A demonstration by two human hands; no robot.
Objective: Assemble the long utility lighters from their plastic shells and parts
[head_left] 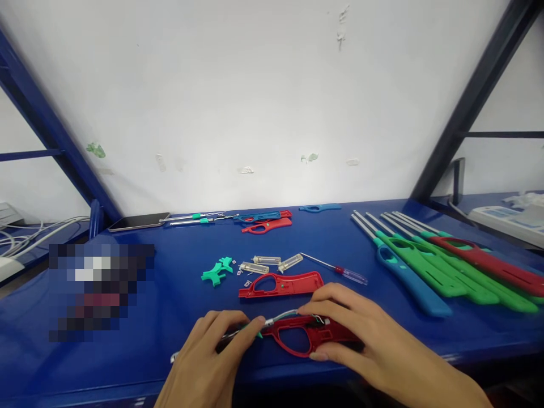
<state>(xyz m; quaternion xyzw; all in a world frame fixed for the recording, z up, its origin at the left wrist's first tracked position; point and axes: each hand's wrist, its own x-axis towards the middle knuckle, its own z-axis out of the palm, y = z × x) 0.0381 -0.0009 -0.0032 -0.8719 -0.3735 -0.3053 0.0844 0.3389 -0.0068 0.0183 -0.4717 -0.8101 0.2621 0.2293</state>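
Observation:
My right hand (369,331) is closed around the grip end of a dark red lighter handle half (313,330), its thumb low on the handle and fingers along the top. My left hand (208,354) pinches the metal tube (232,335) at the handle's narrow end, where a bit of green collar (259,335) shows. Wires (283,315) run along the handle's upper edge, and a small white-tipped wire end lies inside the shell. Just beyond lies another red handle half (297,284). Part of the tube is hidden under my left fingers.
Clear fuel tanks (260,268), green triggers (213,275) and a screwdriver (349,275) lie beyond the hands. Several assembled lighters (437,266) lie at right. Loose shells (267,226), tubes and a dark flat device (139,221) are at the back. A blurred-out object (102,289) is at left.

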